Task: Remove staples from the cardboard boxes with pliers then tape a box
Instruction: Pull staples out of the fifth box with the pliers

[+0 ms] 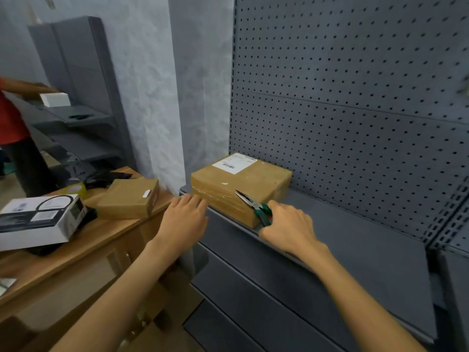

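A brown cardboard box (256, 181) with a white label and clear tape sits on the grey metal shelf (355, 240). My right hand (289, 227) grips green-handled long-nose pliers (253, 205), whose tip lies against the box's taped front top edge. My left hand (186, 218) rests with relaxed fingers at the shelf's left front corner, its fingertips touching the box's lower left side. A second, smaller cardboard box (129, 198) lies on the wooden table (83, 247) to the left.
A white product box (38, 219) and a yellow tape roll (74, 190) sit on the table with dark items behind. A perforated grey back panel (355, 97) rises behind the shelf. A person in red (12, 123) stands far left by another shelf unit.
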Action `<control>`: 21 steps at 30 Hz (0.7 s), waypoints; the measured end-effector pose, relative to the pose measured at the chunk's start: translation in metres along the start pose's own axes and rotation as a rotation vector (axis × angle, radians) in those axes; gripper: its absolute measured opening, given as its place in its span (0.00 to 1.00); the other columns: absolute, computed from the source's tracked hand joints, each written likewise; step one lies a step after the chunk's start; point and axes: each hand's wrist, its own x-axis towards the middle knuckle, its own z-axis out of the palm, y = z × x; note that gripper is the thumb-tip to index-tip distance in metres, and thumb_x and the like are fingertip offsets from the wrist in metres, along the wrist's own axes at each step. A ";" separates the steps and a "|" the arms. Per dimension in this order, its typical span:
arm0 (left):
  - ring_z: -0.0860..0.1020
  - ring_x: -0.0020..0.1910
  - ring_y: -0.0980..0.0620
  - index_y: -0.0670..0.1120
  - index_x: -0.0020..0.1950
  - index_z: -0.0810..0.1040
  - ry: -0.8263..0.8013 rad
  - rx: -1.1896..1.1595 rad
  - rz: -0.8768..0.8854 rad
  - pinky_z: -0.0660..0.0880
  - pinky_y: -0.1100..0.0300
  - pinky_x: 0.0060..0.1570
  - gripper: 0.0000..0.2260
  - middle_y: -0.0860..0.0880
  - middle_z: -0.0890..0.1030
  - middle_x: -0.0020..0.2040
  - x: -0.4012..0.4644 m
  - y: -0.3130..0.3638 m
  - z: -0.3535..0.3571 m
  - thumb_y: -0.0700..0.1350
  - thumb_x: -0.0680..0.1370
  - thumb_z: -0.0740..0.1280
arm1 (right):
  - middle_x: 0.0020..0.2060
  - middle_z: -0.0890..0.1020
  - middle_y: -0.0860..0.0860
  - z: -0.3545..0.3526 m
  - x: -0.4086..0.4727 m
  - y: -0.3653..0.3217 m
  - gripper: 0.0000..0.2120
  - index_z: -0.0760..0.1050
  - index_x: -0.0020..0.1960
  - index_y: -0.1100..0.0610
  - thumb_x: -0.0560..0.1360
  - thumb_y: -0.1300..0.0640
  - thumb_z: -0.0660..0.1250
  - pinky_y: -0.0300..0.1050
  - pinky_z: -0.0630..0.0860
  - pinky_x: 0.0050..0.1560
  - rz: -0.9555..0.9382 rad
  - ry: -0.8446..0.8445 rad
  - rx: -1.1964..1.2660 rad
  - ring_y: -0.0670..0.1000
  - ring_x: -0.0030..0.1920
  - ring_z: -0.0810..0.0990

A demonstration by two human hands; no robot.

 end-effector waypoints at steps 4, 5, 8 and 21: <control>0.77 0.55 0.47 0.47 0.57 0.77 0.008 0.030 -0.017 0.72 0.52 0.58 0.12 0.48 0.80 0.56 0.025 -0.028 0.020 0.48 0.76 0.66 | 0.40 0.77 0.51 0.013 0.039 -0.007 0.12 0.68 0.47 0.53 0.66 0.53 0.66 0.45 0.67 0.36 0.013 0.006 0.007 0.57 0.40 0.74; 0.78 0.52 0.46 0.46 0.55 0.78 0.027 0.040 -0.025 0.74 0.51 0.54 0.11 0.47 0.81 0.53 0.034 -0.036 0.025 0.46 0.74 0.68 | 0.39 0.77 0.51 0.016 0.051 -0.009 0.12 0.68 0.47 0.53 0.66 0.53 0.66 0.45 0.67 0.36 0.015 0.009 0.008 0.57 0.39 0.74; 0.79 0.45 0.46 0.45 0.49 0.80 0.051 0.080 -0.010 0.76 0.53 0.46 0.09 0.47 0.81 0.46 0.068 -0.058 0.035 0.43 0.70 0.72 | 0.38 0.77 0.49 0.021 0.091 -0.010 0.12 0.68 0.48 0.52 0.67 0.52 0.66 0.45 0.67 0.35 0.019 0.034 0.020 0.55 0.39 0.75; 0.78 0.37 0.45 0.45 0.41 0.79 0.074 0.046 0.083 0.77 0.54 0.37 0.09 0.47 0.80 0.38 0.195 -0.112 0.100 0.43 0.65 0.76 | 0.35 0.77 0.48 0.036 0.211 0.017 0.09 0.72 0.45 0.53 0.66 0.54 0.66 0.40 0.62 0.30 0.130 0.115 0.028 0.49 0.34 0.73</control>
